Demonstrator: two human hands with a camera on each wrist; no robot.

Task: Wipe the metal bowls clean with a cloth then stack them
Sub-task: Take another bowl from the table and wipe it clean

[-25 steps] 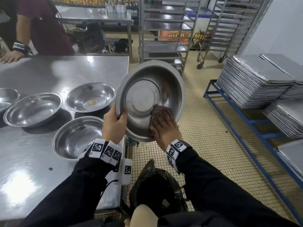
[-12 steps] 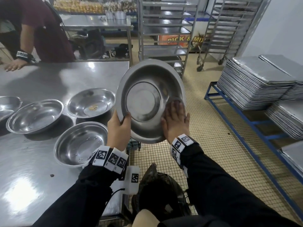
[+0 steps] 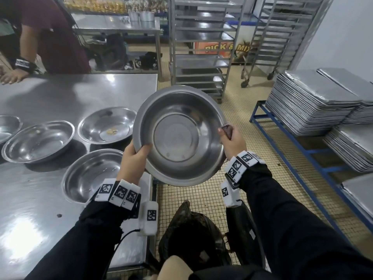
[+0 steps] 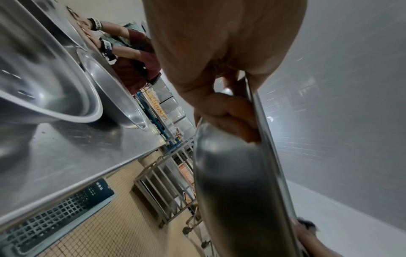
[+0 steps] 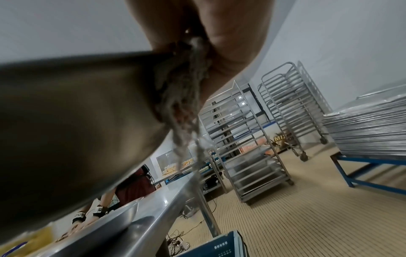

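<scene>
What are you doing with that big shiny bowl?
A person is cleaning metal bowls. Their left hand grips the rim of the big bowl, tilted up over the floor beside the steel table. Their right hand pinches a dark cloth over the opposite rim. Four more bowls sit on the table, not stacked; one has yellowish crumbs inside.

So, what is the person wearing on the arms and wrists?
Both arms are in long black sleeves, and the hands are bare. Each wrist carries a band of white blocks printed with black square codes; the right band is alike. A white box with one such code hangs below the left wrist, and a black cable runs from it.
</scene>
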